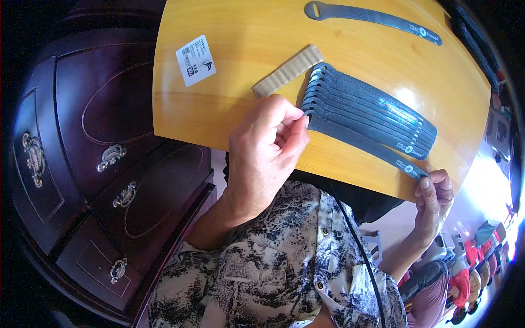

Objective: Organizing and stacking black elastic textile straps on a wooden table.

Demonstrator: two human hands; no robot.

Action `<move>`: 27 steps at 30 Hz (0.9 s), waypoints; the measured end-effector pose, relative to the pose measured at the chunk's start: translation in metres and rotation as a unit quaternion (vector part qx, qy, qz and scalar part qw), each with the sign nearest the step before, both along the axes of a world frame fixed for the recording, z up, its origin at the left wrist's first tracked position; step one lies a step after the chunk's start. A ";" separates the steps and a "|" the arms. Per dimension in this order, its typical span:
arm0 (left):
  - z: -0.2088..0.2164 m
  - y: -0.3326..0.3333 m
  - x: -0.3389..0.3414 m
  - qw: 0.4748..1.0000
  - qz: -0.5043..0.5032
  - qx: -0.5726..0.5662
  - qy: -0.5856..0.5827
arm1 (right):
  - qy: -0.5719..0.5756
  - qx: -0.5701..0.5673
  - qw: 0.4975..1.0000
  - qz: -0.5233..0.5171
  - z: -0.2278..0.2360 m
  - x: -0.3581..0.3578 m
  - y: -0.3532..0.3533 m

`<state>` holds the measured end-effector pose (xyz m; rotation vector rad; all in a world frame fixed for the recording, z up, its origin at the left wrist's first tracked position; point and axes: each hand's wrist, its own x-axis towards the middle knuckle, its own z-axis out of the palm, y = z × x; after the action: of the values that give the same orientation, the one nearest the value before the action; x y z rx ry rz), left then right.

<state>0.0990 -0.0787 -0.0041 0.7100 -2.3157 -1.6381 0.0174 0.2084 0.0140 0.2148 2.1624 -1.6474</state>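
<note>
At the near edge of the yellow wooden tabletop (229,117) I see the front dark strap (361,143), its long axis running from upper left to lower right, both ends pinched: left hand (265,153) clamped on the looped end, right hand (435,197) on the tail at the rim. Behind it touches a fanned row of like straps (372,106); no container shows, only a corrugated cardboard strip (288,71), a white label (195,60) and one lone strap (372,16).

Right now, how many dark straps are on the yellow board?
About 10: roughly nine fanned in an overlapping stack, its nearest strap held between left hand and right hand; one lone strap at the far edge. Overlap may hide more.
</note>
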 end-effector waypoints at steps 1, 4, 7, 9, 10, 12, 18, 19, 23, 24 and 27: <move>0.000 0.000 0.000 1.000 0.000 0.000 0.000 | 0.000 0.002 1.000 -0.001 0.000 0.000 0.000; 0.000 0.001 -0.001 1.000 -0.001 -0.011 0.010 | 0.000 0.000 1.000 -0.001 0.001 0.000 0.001; 0.001 0.002 -0.001 1.000 -0.004 -0.027 0.001 | 0.003 0.004 1.000 -0.007 0.001 0.002 0.000; 0.000 0.002 -0.001 0.999 -0.002 -0.033 0.000 | -0.001 0.005 1.000 -0.012 0.004 0.002 -0.001; 0.001 0.002 -0.002 0.999 -0.004 -0.033 0.001 | -0.004 0.005 1.000 -0.017 0.005 0.002 -0.001; 0.004 0.003 -0.001 0.999 -0.006 -0.040 -0.008 | -0.003 0.006 1.000 -0.019 0.004 0.002 -0.001; 0.010 0.007 -0.005 0.998 0.007 -0.032 -0.051 | 0.007 0.018 0.999 -0.030 0.006 0.004 -0.006; 0.008 0.009 -0.006 0.998 0.013 -0.024 -0.057 | 0.011 0.018 0.999 -0.038 0.005 0.004 -0.006; 0.002 0.008 -0.009 0.999 -0.001 -0.021 -0.031 | 0.008 0.049 0.998 -0.049 0.007 0.002 -0.010; 0.003 0.009 -0.010 0.999 -0.002 -0.029 -0.045 | 0.003 0.063 0.997 -0.051 0.008 0.002 -0.013; 0.007 0.004 -0.009 0.997 0.002 -0.053 -0.061 | -0.016 0.031 0.997 -0.066 0.007 0.000 -0.021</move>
<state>0.0897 -0.0744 0.0031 0.8118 -2.4621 -1.4951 0.0171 0.1876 0.0215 0.4067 2.2185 -1.6368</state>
